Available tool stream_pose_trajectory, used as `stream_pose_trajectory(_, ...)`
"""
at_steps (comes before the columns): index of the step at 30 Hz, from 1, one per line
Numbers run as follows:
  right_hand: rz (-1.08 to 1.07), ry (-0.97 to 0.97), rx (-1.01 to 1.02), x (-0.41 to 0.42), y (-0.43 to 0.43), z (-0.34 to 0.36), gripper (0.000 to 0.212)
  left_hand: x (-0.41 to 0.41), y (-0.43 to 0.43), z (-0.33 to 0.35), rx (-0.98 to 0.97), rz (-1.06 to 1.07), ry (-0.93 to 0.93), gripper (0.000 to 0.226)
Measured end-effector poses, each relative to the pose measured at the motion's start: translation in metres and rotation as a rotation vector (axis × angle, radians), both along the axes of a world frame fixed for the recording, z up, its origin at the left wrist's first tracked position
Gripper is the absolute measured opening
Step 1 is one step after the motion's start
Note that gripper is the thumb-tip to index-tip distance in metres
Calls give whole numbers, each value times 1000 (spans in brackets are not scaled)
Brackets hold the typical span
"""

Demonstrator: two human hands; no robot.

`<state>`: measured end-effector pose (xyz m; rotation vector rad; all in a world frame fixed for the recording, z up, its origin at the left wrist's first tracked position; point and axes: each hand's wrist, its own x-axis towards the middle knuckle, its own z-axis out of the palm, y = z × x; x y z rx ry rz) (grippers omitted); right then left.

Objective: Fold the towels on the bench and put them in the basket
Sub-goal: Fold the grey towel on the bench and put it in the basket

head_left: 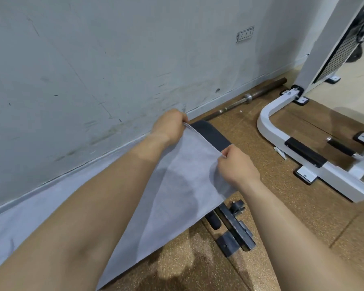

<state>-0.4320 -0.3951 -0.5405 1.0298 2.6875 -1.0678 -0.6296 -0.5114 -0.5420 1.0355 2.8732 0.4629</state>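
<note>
**Towel held by two corners above the table**

Nearest to you, both bare forearms reach forward across the lower part of the view. Between them hangs the towel [172,198], a thin, pale grey cloth with a fine woven texture. It is thin enough that a darker shape shows through its middle. A soft diagonal crease runs from the upper edge down toward the lower left. The lower edge slopes from the lower left up to the right and hangs free above the brown speckled floor [271,217].

Your right hand [236,166] is closed in a pinch on the towel's right top corner, thumb and fingertips pressed together on the hem. Your left hand [169,126] is closed in the same manner on the left top corner, fingers curled over the edge. The top edge runs taut and straight between the two hands.

Directly behind the towel lies the table [212,134]: its dark padded end shows above the taut edge, and its dark metal frame and foot show below the towel's right corner. The towel covers most of the table from this view; you cannot tell whether the cloth touches the pad.

Farther right, a white machine frame [267,122] stands on the floor. A barbell [248,97] lies along the base of the scuffed grey wall [114,70].
</note>
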Motion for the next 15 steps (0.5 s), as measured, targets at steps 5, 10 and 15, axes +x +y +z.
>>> stream_pose_trajectory(5,33,-55,255,-2,-11,4,52,15,-10,-22,41,5,-96,61)
stream_pose_trajectory(10,170,-22,325,-11,-46,10,49,43,-94,-27,39,122,-108,49)
stream_pose_trajectory(15,341,-5,289,-20,-97,17,43,94,-196,-27,93,269,-132,40)
